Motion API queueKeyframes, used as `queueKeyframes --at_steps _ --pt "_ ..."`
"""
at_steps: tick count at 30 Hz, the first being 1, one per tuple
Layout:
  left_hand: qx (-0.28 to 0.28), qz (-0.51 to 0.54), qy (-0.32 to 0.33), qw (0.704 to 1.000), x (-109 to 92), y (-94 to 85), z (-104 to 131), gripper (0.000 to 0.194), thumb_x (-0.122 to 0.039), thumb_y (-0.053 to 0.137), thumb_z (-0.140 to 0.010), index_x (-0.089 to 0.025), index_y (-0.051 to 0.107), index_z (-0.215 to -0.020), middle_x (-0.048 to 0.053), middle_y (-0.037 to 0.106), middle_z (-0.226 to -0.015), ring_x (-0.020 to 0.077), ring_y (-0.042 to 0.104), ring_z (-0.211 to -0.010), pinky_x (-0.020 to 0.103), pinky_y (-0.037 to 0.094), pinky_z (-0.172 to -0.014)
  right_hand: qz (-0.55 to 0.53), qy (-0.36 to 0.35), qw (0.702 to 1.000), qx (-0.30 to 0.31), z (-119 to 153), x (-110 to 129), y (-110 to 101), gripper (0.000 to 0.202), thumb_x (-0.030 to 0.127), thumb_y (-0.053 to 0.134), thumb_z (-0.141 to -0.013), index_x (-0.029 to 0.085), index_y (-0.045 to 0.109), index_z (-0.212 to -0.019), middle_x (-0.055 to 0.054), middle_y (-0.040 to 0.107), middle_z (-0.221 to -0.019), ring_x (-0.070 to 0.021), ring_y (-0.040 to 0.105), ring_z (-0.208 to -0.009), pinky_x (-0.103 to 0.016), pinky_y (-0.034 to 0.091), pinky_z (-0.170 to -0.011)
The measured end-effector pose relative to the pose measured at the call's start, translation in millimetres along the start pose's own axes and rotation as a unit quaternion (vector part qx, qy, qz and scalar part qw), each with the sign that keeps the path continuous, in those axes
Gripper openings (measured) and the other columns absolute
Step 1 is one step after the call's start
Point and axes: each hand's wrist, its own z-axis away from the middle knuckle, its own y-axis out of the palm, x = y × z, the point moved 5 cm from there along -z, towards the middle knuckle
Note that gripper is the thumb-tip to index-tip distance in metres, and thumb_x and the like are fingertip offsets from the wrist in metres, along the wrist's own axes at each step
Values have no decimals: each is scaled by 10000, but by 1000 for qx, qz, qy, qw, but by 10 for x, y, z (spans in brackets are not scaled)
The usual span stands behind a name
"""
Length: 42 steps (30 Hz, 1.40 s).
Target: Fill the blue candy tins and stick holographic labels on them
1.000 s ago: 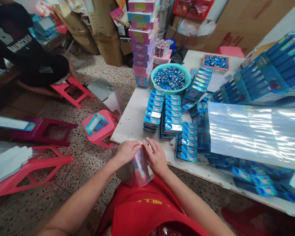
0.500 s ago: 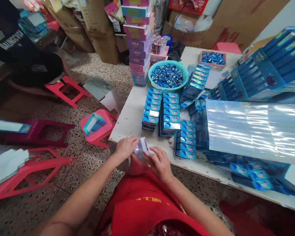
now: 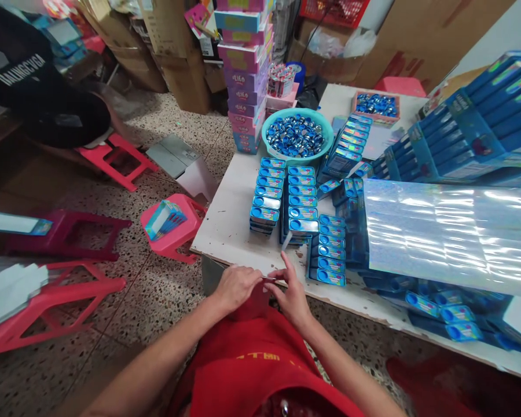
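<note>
Near the front edge of the white table point(image 3: 226, 231), my left hand point(image 3: 238, 286) is closed on a thin shiny sheet point(image 3: 268, 278), seen nearly edge-on. My right hand point(image 3: 290, 292) meets it from the other side, thumb and fingers closed at the sheet's edge. A narrow pale strip point(image 3: 287, 240) sticks up from a raised finger of my right hand. Beyond the hands stand rows of blue boxes point(image 3: 303, 201) with round blue tops. Most of the sheet is hidden by the fingers.
A teal basin point(image 3: 267, 142) of blue round pieces stands behind the boxes. A large silvery sheet point(image 3: 447, 231) lies over blue boxes at right. Stacked pink and purple boxes point(image 3: 243, 92) rise behind. A pink stool point(image 3: 173, 246) is at left; a seated person point(image 3: 61, 110) is farther left.
The shiny sheet has turned from its broad face to nearly edge-on. Both hands have shifted slightly right and closer together, and a pale strip now stands up at my right hand.
</note>
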Motion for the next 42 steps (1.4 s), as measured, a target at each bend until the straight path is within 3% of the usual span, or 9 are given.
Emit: queueKeyframes --at_steps 4,10,16,20,25,30,34,37,42 --pt "24 -2 -21 999 222 64 -5 325 -420 493 -857 -242 545 -1124 50 682 -894 203 609 -858 290 384 -759 94 -37 994 -28 -23 -140 -45 614 198 523 -830 257 282 -1391 10 637 -746 -163 618 -699 -349 523 -740" --pt "74 -57 -59 994 782 72 51 154 -215 455 -864 -200 607 -846 73 655 -856 215 586 -861 306 376 -762 198 -130 970 -52 5 -322 -67 631 179 504 -848 249 232 -1412 -10 655 -749 -197 613 -720 -376 515 -709" --pt "102 -71 -22 992 903 73 70 263 -109 367 -857 -212 595 -934 52 642 -876 192 585 -829 287 380 -722 212 -130 967 -56 -32 -382 -42 597 188 479 -871 238 229 -1412 -4 646 -728 -180 610 -690 -346 519 -682" --pt "121 -83 -4 989 1064 98 -65 264 -154 328 -889 -206 585 -921 46 642 -885 200 589 -837 296 385 -723 229 -123 964 -50 -166 -82 -253 438 265 535 -855 245 462 -1287 -27 615 -787 -166 595 -713 -303 510 -654" --pt "134 -75 4 988 1311 47 -341 254 -159 341 -885 -195 592 -893 46 650 -864 201 595 -834 296 403 -722 139 -42 977 -157 -415 549 -713 206 342 588 -813 253 667 -982 -58 551 -905 -158 566 -790 -268 494 -644" --pt "-12 41 45 998 1047 -595 -498 191 -264 434 -882 -192 610 -899 57 643 -862 192 585 -846 304 433 -756 -8 74 991 -110 -746 866 -831 199 386 566 -816 225 682 -837 -41 626 -867 -170 580 -826 -283 465 -719" --pt "-158 277 84 944 555 -1196 -566 462 -426 571 -799 -203 488 -1195 91 568 -1145 193 541 -1025 298 454 -834 -55 134 987 -71 -893 965 -734 245 423 565 -805 207 680 -827 -24 635 -801 -152 555 -735 -271 441 -669" --pt "-121 386 72 912 335 -1267 -733 801 -469 701 -655 -211 359 -1331 117 401 -1361 237 442 -1182 304 461 -856 -54 144 987 -37 -946 1010 -613 256 429 576 -795 200 686 -821 -28 637 -801 -140 537 -702 -255 427 -633" --pt "7 461 -19 887 435 -1033 -880 210 -352 535 -790 -166 632 -803 8 620 -751 132 554 -730 242 439 -696 -64 152 985 -55 -1018 916 -443 253 423 628 -748 195 705 -826 -34 653 -780 -130 542 -639 -249 424 -579"
